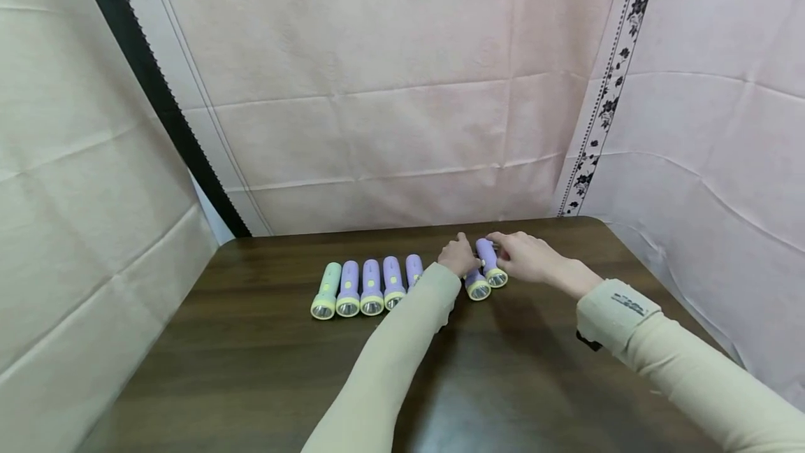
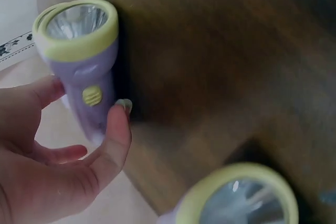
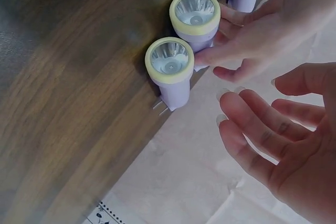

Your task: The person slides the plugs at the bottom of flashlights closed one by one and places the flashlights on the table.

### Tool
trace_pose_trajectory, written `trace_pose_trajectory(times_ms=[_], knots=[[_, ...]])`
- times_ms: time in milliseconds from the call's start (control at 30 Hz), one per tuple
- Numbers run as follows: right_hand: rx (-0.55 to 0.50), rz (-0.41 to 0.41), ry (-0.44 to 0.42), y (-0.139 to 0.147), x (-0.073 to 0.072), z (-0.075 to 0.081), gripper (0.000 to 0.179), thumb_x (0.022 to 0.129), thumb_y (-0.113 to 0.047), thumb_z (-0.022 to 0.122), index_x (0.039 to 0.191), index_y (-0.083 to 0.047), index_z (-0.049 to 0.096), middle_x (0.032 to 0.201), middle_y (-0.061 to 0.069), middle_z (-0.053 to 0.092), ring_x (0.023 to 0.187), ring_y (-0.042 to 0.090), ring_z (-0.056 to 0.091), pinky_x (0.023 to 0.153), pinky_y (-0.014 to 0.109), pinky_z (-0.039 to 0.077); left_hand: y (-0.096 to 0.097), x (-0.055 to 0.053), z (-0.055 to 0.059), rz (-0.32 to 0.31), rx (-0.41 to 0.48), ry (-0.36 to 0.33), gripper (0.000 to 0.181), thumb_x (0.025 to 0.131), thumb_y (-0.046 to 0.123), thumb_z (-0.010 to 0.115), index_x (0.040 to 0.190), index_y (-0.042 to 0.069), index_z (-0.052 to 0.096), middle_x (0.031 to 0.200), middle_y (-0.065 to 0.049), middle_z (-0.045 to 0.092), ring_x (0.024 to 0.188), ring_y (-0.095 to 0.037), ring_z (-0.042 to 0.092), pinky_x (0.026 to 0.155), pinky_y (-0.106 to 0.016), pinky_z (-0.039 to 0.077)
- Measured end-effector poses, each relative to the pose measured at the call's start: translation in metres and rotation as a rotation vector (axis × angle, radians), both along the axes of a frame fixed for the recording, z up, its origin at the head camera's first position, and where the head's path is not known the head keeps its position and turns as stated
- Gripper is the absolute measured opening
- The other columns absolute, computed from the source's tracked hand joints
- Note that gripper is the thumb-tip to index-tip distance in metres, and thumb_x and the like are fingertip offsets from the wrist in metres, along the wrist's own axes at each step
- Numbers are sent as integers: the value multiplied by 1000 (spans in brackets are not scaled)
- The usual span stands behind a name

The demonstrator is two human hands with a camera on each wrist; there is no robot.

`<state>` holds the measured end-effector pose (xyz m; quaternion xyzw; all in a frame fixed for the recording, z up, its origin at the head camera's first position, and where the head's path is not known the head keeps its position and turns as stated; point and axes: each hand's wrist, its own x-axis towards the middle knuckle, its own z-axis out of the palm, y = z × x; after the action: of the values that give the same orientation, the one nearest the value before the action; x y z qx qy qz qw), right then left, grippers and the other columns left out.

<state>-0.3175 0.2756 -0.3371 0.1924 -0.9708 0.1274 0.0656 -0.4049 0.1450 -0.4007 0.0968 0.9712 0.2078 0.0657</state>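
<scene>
My left hand point(image 1: 459, 256) pinches the body of a purple flashlight point(image 1: 477, 288) with a yellow rim, fingers on one side and thumb on the other. In the left wrist view that flashlight point(image 2: 79, 35) shows its lens and yellow button, with the left hand point(image 2: 68, 156) around its body. Right beside it lies a second purple flashlight point(image 1: 489, 261); two metal prongs stick out near its tail in the right wrist view. My right hand point(image 1: 525, 256) hovers at that one's right side, holding nothing. Its fingers are relaxed and slightly bent, apart from the flashlight point(image 3: 176, 93).
Left of the hands, a green flashlight point(image 1: 328, 289) and several purple flashlights point(image 1: 371, 285) lie side by side, lenses facing the near edge. The brown wooden table point(image 1: 251, 369) ends at a pale cloth wall point(image 1: 377, 89). My left sleeve point(image 1: 402, 341) partly covers the row.
</scene>
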Motion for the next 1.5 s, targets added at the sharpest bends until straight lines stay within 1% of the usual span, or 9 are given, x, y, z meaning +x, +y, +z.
trace_pose_trajectory(times_ms=[167, 333, 467, 667, 767, 967, 1133, 1333, 1500], knots=[[-3, -21, -13, 0, 0, -3, 45, 85, -7, 59, 129, 0, 55, 74, -1, 62, 64, 11, 54, 53, 28, 41, -3, 0, -7, 47, 116, -59, 68, 86, 37, 71, 138, 10, 36, 117, -15, 64, 112, -29, 62, 90, -42, 50], [4, -27, -37, 3, 2, -9, 47, 84, -7, 58, 131, 0, 54, 72, -2, 60, 62, 10, 52, 52, 28, 39, -10, 0, -9, 73, 191, -114, 60, 84, 32, 72, 129, 9, 41, 114, -17, 62, 110, -31, 60, 75, -41, 54], [7, -34, -29, 6, 2, -11, 47, 83, -7, 59, 130, -2, 55, 71, -2, 59, 62, 11, 52, 52, 29, 39, -16, -3, -5, 83, 232, -135, 67, 83, 27, 72, 135, 5, 37, 119, -20, 58, 113, -34, 57, 61, -42, 57], [1, -40, -24, 9, 0, -9, 45, 84, -8, 59, 129, -3, 55, 72, -1, 59, 63, 12, 51, 52, 29, 38, -21, -8, 7, 80, 342, -156, 62, 82, 18, 71, 131, 1, 38, 116, -23, 56, 105, -39, 60, 57, -46, 58], [-5, -42, -10, 10, -1, -6, 47, 84, -7, 58, 130, -3, 54, 68, -2, 55, 60, 12, 48, 51, 29, 35, -25, -8, 16, 55, 369, -134, 55, 81, 17, 72, 125, 0, 43, 111, -22, 57, 95, -38, 63, 58, -46, 58], [-12, -30, 43, 12, -3, 2, 55, 82, -5, 56, 135, 0, 47, 64, -3, 53, 58, 11, 46, 53, 28, 36, -37, -3, 38, -73, 338, 36, 39, 78, 18, 74, 107, 2, 54, 101, -14, 62, 88, -27, 63, 62, -33, 55], [-23, -19, 78, 12, -3, 7, 58, 81, -2, 57, 138, -2, 44, 67, -2, 58, 59, 11, 49, 53, 29, 39, -45, -3, 50, -194, 337, 159, 38, 77, 13, 75, 110, 5, 57, 105, -12, 65, 93, -25, 63, 75, -33, 54], [-37, 14, 78, 9, -3, 1, 64, 81, -1, 58, 142, -6, 42, 67, -3, 60, 58, 9, 50, 52, 28, 40, -51, -3, 45, -308, 327, 245, 42, 75, 6, 77, 113, 9, 58, 110, -9, 67, 99, -23, 63, 85, -33, 51], [-43, 55, 63, 4, -2, -6, 69, 80, -3, 59, 145, -10, 41, 67, -4, 61, 57, 7, 49, 53, 27, 40, -53, 1, 40, -338, 316, 255, 44, 75, 5, 78, 114, 11, 59, 110, -8, 68, 99, -23, 64, 85, -33, 52]])
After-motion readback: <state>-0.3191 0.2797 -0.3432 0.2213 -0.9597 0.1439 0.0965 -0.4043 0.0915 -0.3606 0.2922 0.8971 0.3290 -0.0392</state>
